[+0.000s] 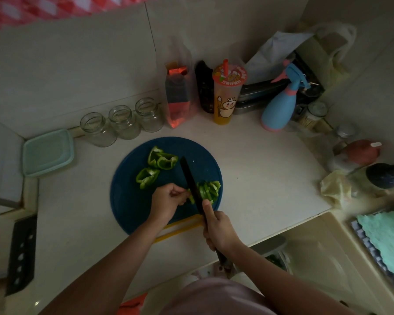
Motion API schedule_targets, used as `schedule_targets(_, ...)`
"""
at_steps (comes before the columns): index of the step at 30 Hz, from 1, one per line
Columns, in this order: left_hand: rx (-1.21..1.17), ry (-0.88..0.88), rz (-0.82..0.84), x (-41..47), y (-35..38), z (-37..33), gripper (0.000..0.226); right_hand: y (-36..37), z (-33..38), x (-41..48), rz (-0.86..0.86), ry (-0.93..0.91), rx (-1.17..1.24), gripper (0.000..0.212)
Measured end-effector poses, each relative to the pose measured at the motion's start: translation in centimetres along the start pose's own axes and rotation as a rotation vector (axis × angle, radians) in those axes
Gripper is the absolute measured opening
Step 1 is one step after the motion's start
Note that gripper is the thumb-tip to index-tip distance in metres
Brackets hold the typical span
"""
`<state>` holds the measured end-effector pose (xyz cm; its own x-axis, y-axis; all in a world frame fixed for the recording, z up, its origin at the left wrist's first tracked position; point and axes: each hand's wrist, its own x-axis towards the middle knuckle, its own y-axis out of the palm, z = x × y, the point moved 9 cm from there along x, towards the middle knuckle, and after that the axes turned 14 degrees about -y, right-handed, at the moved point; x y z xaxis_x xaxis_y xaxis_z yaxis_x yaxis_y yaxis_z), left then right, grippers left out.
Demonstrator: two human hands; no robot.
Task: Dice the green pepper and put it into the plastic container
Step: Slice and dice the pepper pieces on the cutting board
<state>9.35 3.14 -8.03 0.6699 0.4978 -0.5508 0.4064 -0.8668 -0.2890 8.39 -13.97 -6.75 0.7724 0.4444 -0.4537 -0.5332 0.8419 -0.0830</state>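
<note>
We are pinching the green pepper (208, 190) on the board (127, 201) with our curled left hand (167, 200), just left of the knife (190, 178) our right hand (218, 231) is gripping, blade running away from us, while the plastic container (47, 152) is sitting well apart, nearer our left hand.

Surfaces:
- counter (259, 178): smooth, pale, faint sheen.
- cutting board (132, 201), front edge: blue, matt, looks plastic.
- knife (190, 178): blade black, matt.
- green pepper (163, 160): glossy skin, duller inner flesh.
- jars (123, 121), back edge: clear glass.
- plastic container (47, 153), left edge: translucent, satin.
- cloth (387, 237), far right: teal, nubbly.
</note>
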Motion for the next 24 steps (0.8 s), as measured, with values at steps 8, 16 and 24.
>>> schedule_targets(8, 0.151, 0.05, -0.038, -0.4, 0.4, -0.9, 0.009, -0.1, 0.1, 0.3, -0.053, -0.022, -0.024, 0.056)
schedule_targets(16, 0.311, 0.143, -0.172, -1.1, -0.2, -3.5, 0.009, -0.4, 0.4, 0.4, -0.088, -0.037, 0.024, 0.055)
schedule_targets(24, 0.296, 0.15, -0.231, -1.6, 0.3, -3.4, 0.017, 0.2, 0.4, 0.2, -0.064, -0.066, -0.005, 0.056)
